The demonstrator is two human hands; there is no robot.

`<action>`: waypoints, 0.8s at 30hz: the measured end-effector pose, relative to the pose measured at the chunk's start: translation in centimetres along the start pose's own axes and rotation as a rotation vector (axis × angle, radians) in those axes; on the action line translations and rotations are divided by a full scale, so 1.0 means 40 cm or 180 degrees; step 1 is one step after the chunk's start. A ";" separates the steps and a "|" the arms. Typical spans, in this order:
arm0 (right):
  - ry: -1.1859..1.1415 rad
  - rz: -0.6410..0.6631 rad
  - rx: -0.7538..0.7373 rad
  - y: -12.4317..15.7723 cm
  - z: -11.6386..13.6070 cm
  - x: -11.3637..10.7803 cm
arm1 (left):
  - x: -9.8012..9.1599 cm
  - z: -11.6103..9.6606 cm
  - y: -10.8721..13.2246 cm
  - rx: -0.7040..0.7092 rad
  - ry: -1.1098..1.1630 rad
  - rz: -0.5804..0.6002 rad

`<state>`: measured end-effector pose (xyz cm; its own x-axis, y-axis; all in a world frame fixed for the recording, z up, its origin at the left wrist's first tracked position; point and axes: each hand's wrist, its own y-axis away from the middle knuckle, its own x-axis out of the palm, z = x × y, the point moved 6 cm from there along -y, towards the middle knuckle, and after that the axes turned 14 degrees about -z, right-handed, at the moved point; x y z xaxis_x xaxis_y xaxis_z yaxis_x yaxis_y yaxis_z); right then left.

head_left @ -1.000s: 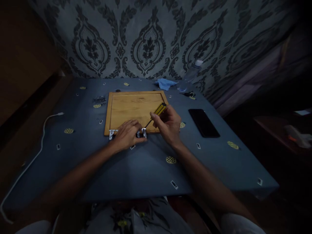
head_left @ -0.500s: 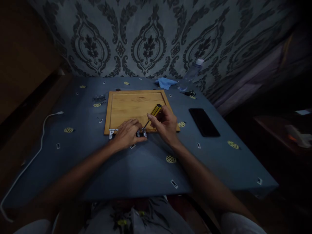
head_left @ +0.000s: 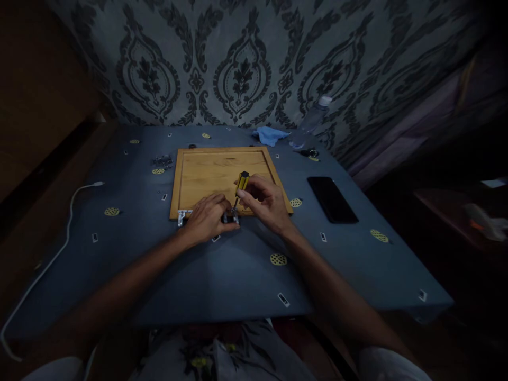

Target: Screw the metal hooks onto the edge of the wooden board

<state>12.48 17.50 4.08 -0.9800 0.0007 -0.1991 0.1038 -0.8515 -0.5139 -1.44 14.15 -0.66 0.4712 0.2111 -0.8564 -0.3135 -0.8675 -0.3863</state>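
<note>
Nearest, the left hand (head_left: 206, 218) bends over the near edge of the board (head_left: 212, 177), thumb spread along the front by the right fitting (head_left: 235, 217); whether it pinches that metal piece or only presses it, I cannot tell. The left fitting (head_left: 181, 218) sits on the same edge, near the corner. Just beyond, the right hand (head_left: 270, 203) grips the driver (head_left: 242, 181) by its handle between thumb and fingers, the shank reaching down to the right fitting. The lean is what changes: less tilted to the right than a moment ago, the driver now stands almost upright, the right hand shifted left with it. That seems to line the tip up better for turning a screw, though any screw is too small to make out. The board lies flat on the table (head_left: 222, 288), unmoved. Farther off are small metal parts (head_left: 163, 162) to its left and a cloth (head_left: 270, 136) behind
</note>
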 end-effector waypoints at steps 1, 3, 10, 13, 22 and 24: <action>-0.0029 -0.0049 0.0005 0.000 -0.002 -0.001 | 0.000 0.000 0.000 0.0003 -0.0008 -0.0010; -0.0098 -0.0159 0.0117 0.003 -0.012 -0.002 | -0.001 0.000 0.001 0.0007 -0.0022 -0.0018; -0.0326 -0.0151 0.0489 0.007 -0.030 0.003 | 0.000 0.000 0.002 0.0004 -0.0048 -0.0023; -0.0306 -0.0035 0.0398 0.004 -0.019 0.004 | 0.001 0.000 0.001 0.0002 -0.0031 0.0021; -0.0161 -0.0197 0.0219 0.012 -0.022 0.009 | 0.003 0.002 0.000 -0.0077 0.0039 0.0074; -0.0040 -0.0379 0.0130 0.016 -0.017 0.006 | 0.002 0.000 0.000 -0.0082 0.0014 0.0085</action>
<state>12.42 17.30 3.13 -0.9870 0.0967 -0.1282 -0.0201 -0.8665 -0.4987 -1.42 14.17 -0.73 0.4665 0.1857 -0.8648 -0.3048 -0.8841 -0.3543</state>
